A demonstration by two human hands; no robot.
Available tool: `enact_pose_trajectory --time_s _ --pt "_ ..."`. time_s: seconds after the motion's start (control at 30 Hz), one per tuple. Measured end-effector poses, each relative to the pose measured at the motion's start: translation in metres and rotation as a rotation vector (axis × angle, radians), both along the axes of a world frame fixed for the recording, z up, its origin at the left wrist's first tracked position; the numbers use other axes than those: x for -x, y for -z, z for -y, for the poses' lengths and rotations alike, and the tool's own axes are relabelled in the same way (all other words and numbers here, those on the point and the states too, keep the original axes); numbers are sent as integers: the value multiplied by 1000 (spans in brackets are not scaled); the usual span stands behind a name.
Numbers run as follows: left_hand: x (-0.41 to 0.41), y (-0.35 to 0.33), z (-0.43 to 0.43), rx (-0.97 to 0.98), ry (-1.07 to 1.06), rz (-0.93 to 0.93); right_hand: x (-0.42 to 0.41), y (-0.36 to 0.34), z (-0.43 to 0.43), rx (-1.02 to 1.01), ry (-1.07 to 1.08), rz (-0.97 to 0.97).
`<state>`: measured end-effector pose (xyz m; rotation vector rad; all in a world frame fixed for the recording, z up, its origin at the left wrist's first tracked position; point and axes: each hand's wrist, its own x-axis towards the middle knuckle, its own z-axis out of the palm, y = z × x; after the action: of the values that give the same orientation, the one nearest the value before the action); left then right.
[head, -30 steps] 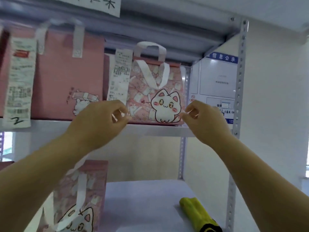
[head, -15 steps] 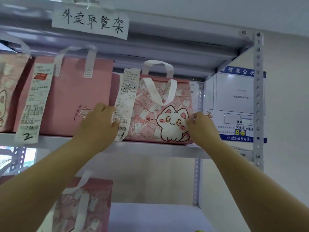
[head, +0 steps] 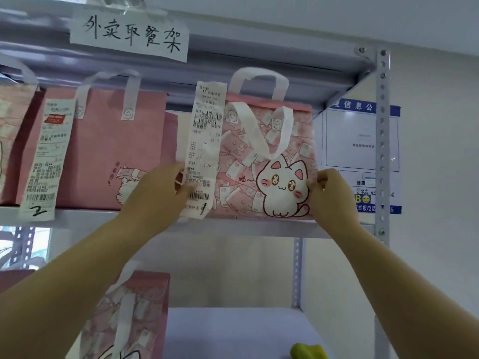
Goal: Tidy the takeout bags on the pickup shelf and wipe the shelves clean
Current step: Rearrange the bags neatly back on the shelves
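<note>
Held on grey metal shelf: pink cat-print fabric takeout bag.
Gripped at left edge by curled left hand, pinched at right edge by right hand.

A handwritten paper sign taped to the top shelf beam reads "外卖取餐架". The long receipt hanging on the cat-print bag shows a printed "15.74" and a penned "1" at its foot — the second receipt, on the plain pink bag, bears a penned "2". Beside the bag's cartoon cat stands "喵~". A blue-banded wall notice shows "信息公" on top and "举报电话" below; its fine print is too blurred to read.
</note>
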<state>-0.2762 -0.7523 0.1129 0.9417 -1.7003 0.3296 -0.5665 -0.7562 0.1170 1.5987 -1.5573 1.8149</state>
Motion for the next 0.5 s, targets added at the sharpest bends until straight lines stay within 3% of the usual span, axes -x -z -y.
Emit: enact_pose_trajectory --time_s 0.23,0.5 --pt "-9 19 -41 83 170 -28 -4 31 -65 186 -35 83" --pt "-24 69 -96 30 285 -16 -22 91 -144 277 -12 136"
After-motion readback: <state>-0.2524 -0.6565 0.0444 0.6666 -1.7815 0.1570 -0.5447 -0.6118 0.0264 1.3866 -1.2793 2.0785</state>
